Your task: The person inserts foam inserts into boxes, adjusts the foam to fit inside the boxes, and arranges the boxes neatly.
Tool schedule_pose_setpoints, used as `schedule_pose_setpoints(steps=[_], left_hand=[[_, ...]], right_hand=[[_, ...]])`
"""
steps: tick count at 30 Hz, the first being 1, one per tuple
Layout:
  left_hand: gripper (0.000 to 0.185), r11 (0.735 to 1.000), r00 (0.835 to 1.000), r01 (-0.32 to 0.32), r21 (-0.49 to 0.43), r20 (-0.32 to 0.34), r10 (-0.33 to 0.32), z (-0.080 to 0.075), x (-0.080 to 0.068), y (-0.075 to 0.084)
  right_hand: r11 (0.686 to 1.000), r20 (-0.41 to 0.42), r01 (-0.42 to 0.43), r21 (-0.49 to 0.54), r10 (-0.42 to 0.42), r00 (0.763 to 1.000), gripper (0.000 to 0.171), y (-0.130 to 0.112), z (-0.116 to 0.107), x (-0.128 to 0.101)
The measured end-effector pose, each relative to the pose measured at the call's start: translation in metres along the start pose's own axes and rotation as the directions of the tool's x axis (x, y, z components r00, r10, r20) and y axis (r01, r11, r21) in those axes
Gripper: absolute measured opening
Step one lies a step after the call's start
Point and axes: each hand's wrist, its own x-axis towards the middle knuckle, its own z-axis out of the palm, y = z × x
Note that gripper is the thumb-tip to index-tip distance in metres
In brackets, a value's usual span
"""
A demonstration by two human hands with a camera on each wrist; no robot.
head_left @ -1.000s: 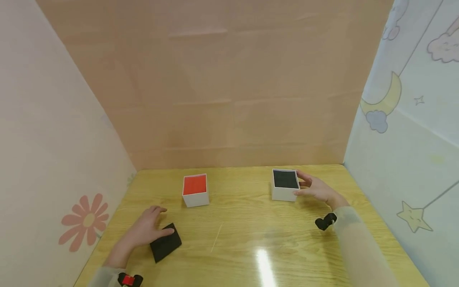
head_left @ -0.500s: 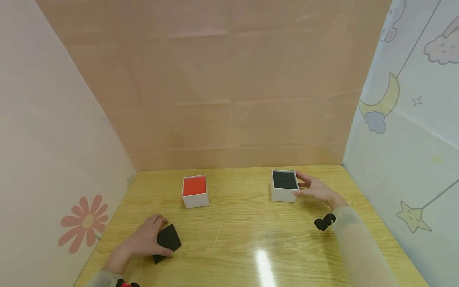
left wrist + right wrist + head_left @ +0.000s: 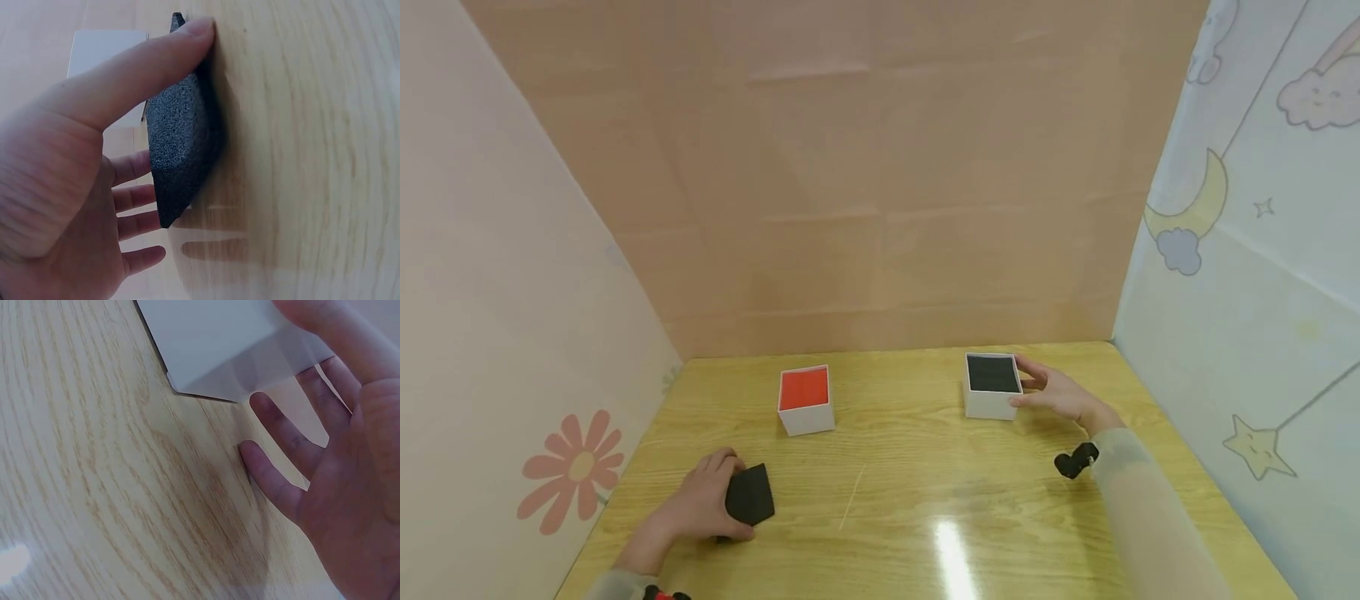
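A thin black foam sheet (image 3: 751,495) is tilted up off the table at the front left. My left hand (image 3: 700,500) grips it between thumb and fingers; in the left wrist view the foam sheet (image 3: 172,134) bows, thumb over one edge and fingertips behind. At the back right is a white square box (image 3: 990,406), black material filling its top. My right hand (image 3: 1060,396) holds its right side, thumb at the near corner and forefinger at the far one. In the right wrist view the box (image 3: 219,344) stands on the table, the lower fingers apart from it.
Another white box (image 3: 807,419), topped with red, stands at the back left. The wooden table (image 3: 887,467) runs to a brown paper backdrop (image 3: 865,250). Patterned walls flank it on the left (image 3: 512,292) and right (image 3: 1262,317).
My left hand has gone from resting its thumb on the flat foam sheet to gripping its edges, and the sheet has bent and tilted up. My right hand stays on the box.
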Motion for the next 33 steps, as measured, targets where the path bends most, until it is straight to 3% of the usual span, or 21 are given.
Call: schedule_pose_setpoints(steps=[6,20,24,33], left_hand=[[0.094,1.0,1.0,0.001,0.031,-0.022,-0.001,0.0,0.003,-0.004],[0.085,0.992,0.984,-0.122,0.02,-0.126,0.123,-0.01,0.012,0.003],[0.081,0.985,0.979,-0.175,0.005,-0.105,0.174,-0.011,0.018,0.012],[0.079,0.962,0.962,-0.27,-0.029,-0.051,0.268,-0.019,0.038,0.048]], right_hand=[[1.0,-0.002,-0.004,-0.003,0.004,1.0,0.106,0.001,-0.001,0.001],[1.0,0.001,-0.006,0.021,0.006,1.0,0.107,0.002,0.0,0.0],[1.0,0.003,-0.008,0.017,0.008,1.0,0.107,0.0,-0.001,0.001],[1.0,-0.002,-0.002,0.018,0.002,1.0,0.105,0.001,0.0,0.001]])
